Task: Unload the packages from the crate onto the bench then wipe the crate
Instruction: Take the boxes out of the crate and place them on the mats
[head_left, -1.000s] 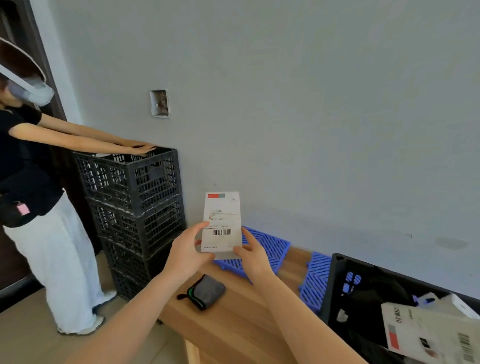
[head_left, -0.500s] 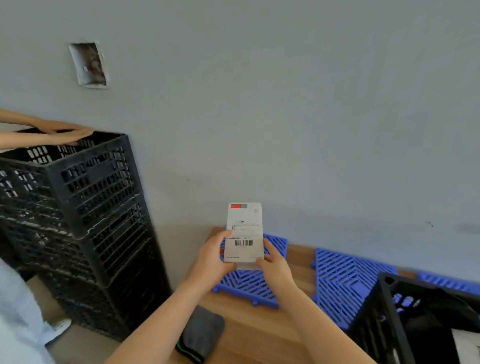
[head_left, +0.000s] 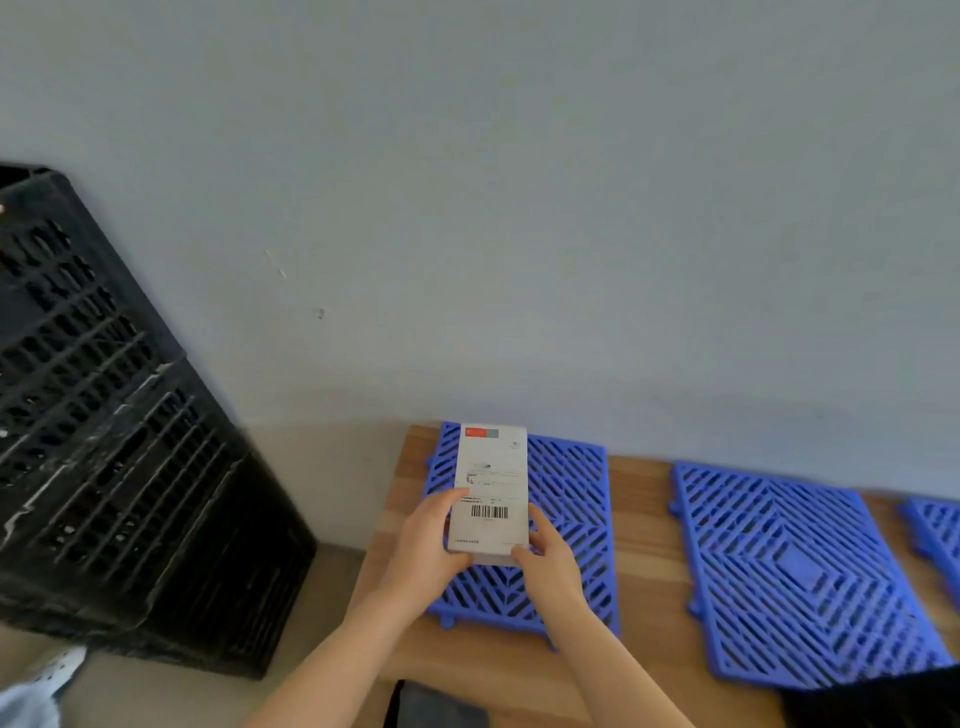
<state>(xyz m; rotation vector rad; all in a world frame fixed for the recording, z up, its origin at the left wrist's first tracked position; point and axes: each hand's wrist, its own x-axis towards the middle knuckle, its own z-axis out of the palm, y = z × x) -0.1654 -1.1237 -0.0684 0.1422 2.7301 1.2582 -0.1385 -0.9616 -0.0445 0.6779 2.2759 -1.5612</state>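
I see both hands on the white package (head_left: 491, 493), held flat over the left blue grid mat (head_left: 574, 483) with its barcode label facing up. The left hand (head_left: 428, 545) grips its near left edge, thumb on the label. The right hand (head_left: 550, 564) holds the near right corner, fingers (head_left: 537, 522) curled against the side. I cannot tell whether the package touches the mat. The mat lies on the wooden bench (head_left: 644, 519), with a second blue mat (head_left: 779, 561) to its right. Stacked black crates (head_left: 104, 415) stand on the floor at left.

Single head-worn view, looking forward and down, close over wooden bench (head_left: 644, 545), facing wall (head_left: 519, 208)
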